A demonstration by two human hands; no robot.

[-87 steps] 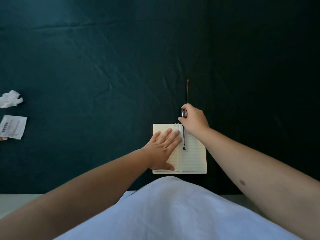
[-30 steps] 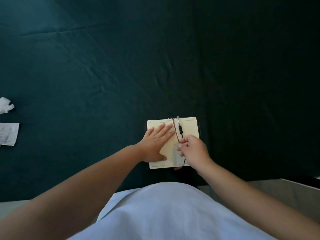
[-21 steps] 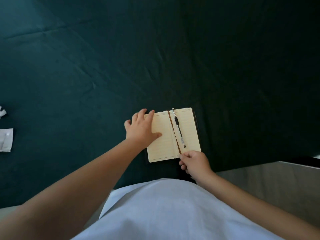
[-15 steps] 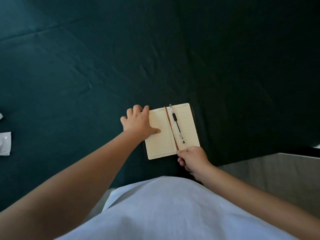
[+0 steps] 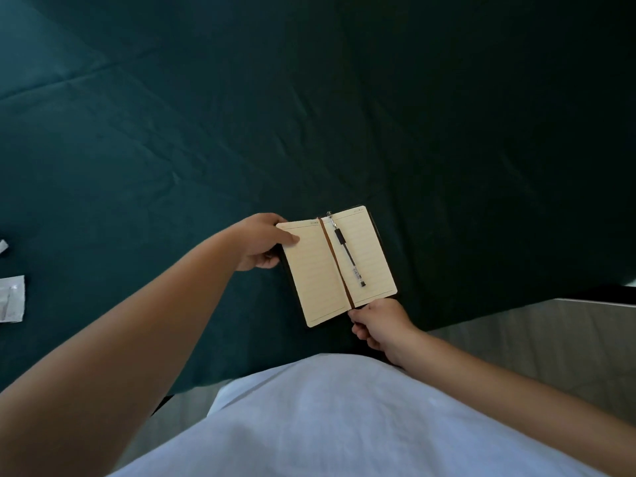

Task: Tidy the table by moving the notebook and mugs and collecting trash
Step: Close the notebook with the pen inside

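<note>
An open notebook [image 5: 315, 277] with cream lined pages lies on the dark green tablecloth [image 5: 309, 115] near the front edge. A black pen [image 5: 348, 258] rests on its right page beside a brown ribbon bookmark [image 5: 335, 263] along the spine. My left hand [image 5: 260, 244] grips the left cover's outer edge, thumb on the page and fingers curled under. My right hand [image 5: 378, 325] pinches the lower end of the ribbon just below the notebook's bottom edge. No mugs are in view.
A flat white paper wrapper [image 5: 12, 299] lies at the left edge of the cloth, with a scrap of white paper [image 5: 2, 246] above it. The table's front right corner ends by a grey floor [image 5: 533, 339]. My pale blue shirt [image 5: 344, 425] fills the bottom.
My right hand left the pen on the page, drew the ribbon down the spine and now pinches its lower end. My left hand went from flat on the left page to gripping its outer edge.
</note>
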